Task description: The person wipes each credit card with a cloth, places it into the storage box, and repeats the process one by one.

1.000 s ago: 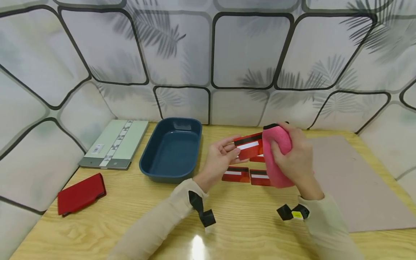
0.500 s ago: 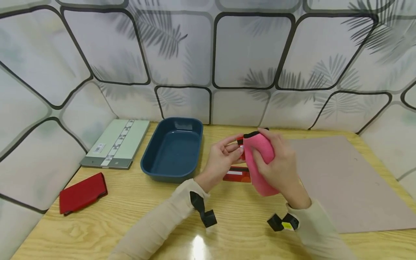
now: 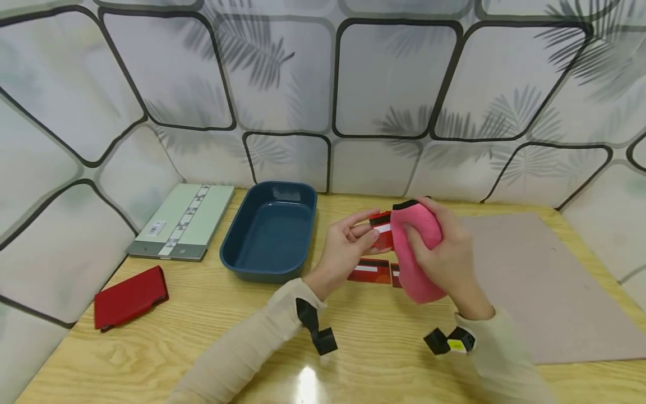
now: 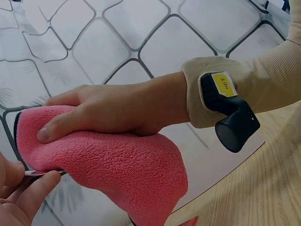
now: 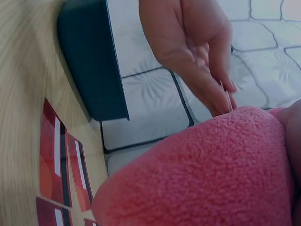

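Observation:
My left hand (image 3: pixel 345 242) pinches the left end of a red card (image 3: pixel 382 230) with a black stripe and a white strip, held above the table. A folded pink cloth (image 3: pixel 419 252) with black edging is gripped in my right hand (image 3: pixel 449 249). The cloth lies over the card's right part and hides it. In the left wrist view, the cloth (image 4: pixel 122 165) overlaps the card's edge right beside my left fingertips. Below on the table lie more red cards of the same look, one (image 3: pixel 370 271) in plain sight and others partly behind the cloth.
To the left of my hands stands a dark blue tray (image 3: pixel 229 259). Farther left are a pale green flat box (image 3: pixel 171 219) and a red wallet-like case (image 3: pixel 130 297). A grey-beige board (image 3: pixel 545 292) covers the table's right side, with a patterned curtain (image 3: pixel 393 78) behind.
The right hand with the cloth moved left over the held card, then slightly back right, uncovering more of it. The left hand keeps its pinch, nearly still.

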`<state>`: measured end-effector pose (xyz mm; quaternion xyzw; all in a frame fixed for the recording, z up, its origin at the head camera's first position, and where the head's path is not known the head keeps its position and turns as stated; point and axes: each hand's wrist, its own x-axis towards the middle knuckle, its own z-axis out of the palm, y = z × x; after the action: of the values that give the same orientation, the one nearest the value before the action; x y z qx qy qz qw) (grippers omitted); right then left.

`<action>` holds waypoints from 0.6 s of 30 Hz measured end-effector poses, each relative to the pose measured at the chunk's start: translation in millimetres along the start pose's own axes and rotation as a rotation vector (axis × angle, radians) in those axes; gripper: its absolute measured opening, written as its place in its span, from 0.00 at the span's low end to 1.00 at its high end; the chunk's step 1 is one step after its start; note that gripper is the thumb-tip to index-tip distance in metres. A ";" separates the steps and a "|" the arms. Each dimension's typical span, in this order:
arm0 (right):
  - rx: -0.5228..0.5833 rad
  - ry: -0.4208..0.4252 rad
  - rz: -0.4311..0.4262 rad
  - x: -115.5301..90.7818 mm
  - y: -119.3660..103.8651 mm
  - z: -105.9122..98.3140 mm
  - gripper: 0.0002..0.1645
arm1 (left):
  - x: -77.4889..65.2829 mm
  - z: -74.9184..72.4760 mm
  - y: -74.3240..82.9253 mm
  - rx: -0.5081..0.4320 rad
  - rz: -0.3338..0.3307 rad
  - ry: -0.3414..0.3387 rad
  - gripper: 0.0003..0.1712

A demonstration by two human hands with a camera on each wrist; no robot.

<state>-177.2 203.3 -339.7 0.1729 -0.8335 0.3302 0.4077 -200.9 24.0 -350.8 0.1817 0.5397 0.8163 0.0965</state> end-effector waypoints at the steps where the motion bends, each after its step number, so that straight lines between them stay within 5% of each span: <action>1: -0.006 0.006 0.014 0.6 2.1 -1.5 0.29 | -0.2 0.0 0.4 -0.013 -0.003 0.003 0.26; 8: -0.047 0.051 0.069 3.7 12.6 -12.4 0.27 | -1.1 1.5 2.4 -0.048 -0.014 0.006 0.26; 18: -0.102 0.040 -0.095 3.1 0.2 -0.8 0.27 | 0.4 -0.3 -2.3 0.016 -0.005 0.014 0.27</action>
<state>-178.7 204.0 -336.9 0.1849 -0.8318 0.2711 0.4477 -201.4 24.8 -352.9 0.1757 0.5472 0.8130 0.0934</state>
